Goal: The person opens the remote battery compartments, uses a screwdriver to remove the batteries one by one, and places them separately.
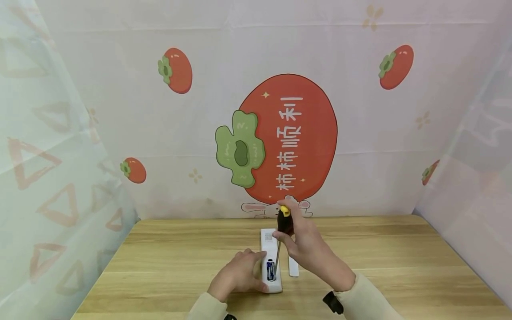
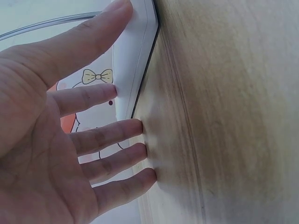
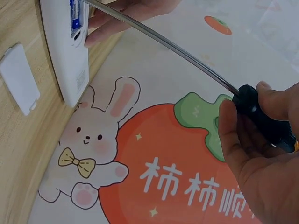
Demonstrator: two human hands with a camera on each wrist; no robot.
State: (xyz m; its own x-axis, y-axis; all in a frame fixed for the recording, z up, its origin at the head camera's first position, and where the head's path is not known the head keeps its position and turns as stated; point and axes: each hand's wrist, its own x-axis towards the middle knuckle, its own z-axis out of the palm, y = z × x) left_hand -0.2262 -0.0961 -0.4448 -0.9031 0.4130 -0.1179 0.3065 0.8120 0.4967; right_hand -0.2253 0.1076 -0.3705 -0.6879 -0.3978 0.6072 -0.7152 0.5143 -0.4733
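A white remote control (image 1: 265, 244) lies back up on the wooden table, its battery compartment uncovered. Blue batteries (image 3: 75, 16) sit inside. My left hand (image 1: 240, 274) rests at the remote's left side, thumb and index finger touching it; the left wrist view shows these fingers (image 2: 100, 98) extended, the others against the table. In my right hand (image 1: 314, 249) is a screwdriver (image 3: 173, 45), gripped by its black handle with a yellow end. Its long metal shaft slants down to the remote, the tip at the lower end of the compartment in the head view.
A white battery cover (image 1: 294, 267) lies on the table (image 1: 360, 266) just right of the remote. Behind the table's far edge hangs a pale cloth (image 1: 224, 53) printed with persimmons and a rabbit. Similar cloth hangs on both sides.
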